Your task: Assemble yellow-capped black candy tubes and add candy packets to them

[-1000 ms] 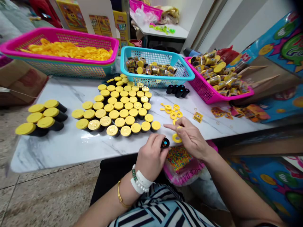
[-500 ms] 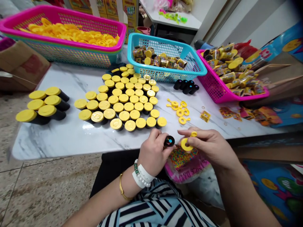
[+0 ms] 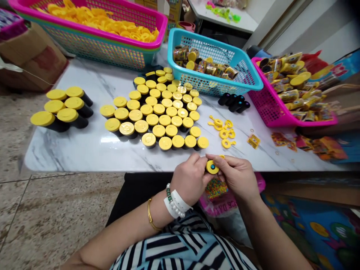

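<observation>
My left hand is closed around a small black tube, mostly hidden by its fingers. Over the tube's end sits a yellow ring cap, with a dark blue-centred spot showing through its hole. My right hand pinches the cap's tab from the right, thumb on top. Just below both hands is a pink-wrapped tub of tiny coloured beads. Beyond them on the table lie several loose yellow ring caps and a small yellow printed piece.
Many yellow-capped black tubes stand mid-table, with a smaller group at left. Behind are a pink-rimmed basket of yellow parts and a blue basket of wrapped tubes. A pink basket and bare black tubes are at right.
My right hand has moved left and brought the yellow ring cap onto the end of the black tube. The view has shifted, so the table sits higher and farther right.
</observation>
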`<state>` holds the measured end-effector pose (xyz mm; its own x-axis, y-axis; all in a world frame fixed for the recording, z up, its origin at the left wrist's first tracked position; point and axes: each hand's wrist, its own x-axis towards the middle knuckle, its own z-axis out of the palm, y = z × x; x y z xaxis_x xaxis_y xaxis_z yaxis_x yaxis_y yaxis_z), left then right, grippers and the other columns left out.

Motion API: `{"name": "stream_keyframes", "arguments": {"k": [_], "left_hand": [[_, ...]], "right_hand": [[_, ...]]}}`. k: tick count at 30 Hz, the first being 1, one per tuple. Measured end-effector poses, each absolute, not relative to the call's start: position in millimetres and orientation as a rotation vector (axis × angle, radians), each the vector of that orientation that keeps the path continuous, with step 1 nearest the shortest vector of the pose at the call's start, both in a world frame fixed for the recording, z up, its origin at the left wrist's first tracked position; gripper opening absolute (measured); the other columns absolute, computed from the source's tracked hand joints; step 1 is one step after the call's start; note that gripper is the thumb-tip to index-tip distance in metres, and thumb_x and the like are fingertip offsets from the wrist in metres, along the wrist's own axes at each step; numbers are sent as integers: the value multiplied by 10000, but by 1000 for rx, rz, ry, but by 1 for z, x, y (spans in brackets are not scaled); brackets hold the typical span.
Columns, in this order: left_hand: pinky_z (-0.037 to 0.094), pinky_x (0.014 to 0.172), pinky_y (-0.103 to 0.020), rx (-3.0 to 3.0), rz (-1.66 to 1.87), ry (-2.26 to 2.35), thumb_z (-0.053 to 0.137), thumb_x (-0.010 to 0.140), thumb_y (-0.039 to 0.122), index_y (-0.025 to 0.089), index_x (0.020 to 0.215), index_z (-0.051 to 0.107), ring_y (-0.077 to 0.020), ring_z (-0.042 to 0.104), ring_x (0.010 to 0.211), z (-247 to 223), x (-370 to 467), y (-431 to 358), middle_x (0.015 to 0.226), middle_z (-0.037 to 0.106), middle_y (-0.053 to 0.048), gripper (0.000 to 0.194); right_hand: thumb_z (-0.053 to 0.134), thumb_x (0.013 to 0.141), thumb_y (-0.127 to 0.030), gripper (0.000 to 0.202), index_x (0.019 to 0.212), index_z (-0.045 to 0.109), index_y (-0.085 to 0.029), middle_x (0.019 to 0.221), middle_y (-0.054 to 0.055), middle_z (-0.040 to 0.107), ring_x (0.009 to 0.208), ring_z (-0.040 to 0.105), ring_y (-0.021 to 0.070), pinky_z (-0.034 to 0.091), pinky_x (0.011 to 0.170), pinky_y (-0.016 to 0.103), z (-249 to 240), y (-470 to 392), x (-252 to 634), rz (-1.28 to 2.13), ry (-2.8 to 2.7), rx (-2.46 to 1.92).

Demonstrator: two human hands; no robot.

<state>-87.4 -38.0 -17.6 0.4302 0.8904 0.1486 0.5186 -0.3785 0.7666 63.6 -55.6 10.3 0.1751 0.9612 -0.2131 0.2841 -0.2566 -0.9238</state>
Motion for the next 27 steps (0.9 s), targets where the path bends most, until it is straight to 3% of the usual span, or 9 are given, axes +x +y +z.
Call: {"name": "stream_keyframes", "arguments": {"k": [6, 9, 13, 16, 19, 23, 27], "left_hand": [[518, 680, -290, 2036, 726, 1177, 660, 866, 329, 156, 989, 655, -180, 598, 751, -19, -85, -37, 843, 597, -33, 212], [522, 690, -296, 2028, 733, 1183, 651, 870, 322, 158, 992, 654, -182, 605, 754, -21, -84, -37, 854, 611, -38, 205], [513, 701, -312, 2019, 750, 1179, 648, 855, 250, 145, 1040, 659, -205, 614, 794, -17, -88, -37, 868, 629, -60, 213], [474, 610, -274, 1879, 733, 1082, 681, 815, 260, 144, 914, 667, -173, 594, 665, -7, -94, -36, 712, 618, -20, 153], [378, 481, -217, 1605, 714, 989, 589, 888, 384, 162, 865, 647, -115, 522, 500, -1, -96, -35, 551, 546, 37, 231], [326, 448, -186, 1404, 775, 1087, 480, 947, 379, 179, 905, 619, -85, 476, 442, -5, -87, -37, 516, 508, 59, 247], [383, 489, -194, 1466, 777, 1103, 448, 962, 345, 182, 873, 609, -96, 521, 492, -6, -85, -42, 578, 549, 39, 245]], "right_hand": [[716, 804, -417, 256, 689, 765, -193, 562, -18, 571, 556, 498, 115, 394, 501, 228, 11, -51, 60, 925, -1297, -1726], [708, 805, -417, 235, 742, 780, -203, 627, -3, 660, 607, 583, 153, 458, 537, 250, 8, -51, 58, 906, -1300, -1744], [685, 827, -383, 201, 855, 789, -215, 798, 24, 750, 793, 683, 210, 543, 709, 304, 5, -56, 56, 831, -1344, -1684], [675, 835, -391, 216, 890, 789, -216, 835, 34, 766, 810, 703, 224, 557, 726, 324, 4, -57, 55, 819, -1345, -1677], [674, 835, -398, 233, 916, 790, -212, 873, 43, 773, 855, 706, 241, 558, 761, 346, 3, -58, 53, 801, -1329, -1682], [636, 861, -409, 265, 921, 788, -199, 775, 26, 750, 768, 677, 210, 532, 686, 303, -1, -62, 46, 704, -1286, -1718], [567, 900, -456, 348, 917, 784, -185, 635, -1, 672, 664, 623, 173, 479, 602, 267, -4, -66, 39, 678, -1243, -1735]]}}
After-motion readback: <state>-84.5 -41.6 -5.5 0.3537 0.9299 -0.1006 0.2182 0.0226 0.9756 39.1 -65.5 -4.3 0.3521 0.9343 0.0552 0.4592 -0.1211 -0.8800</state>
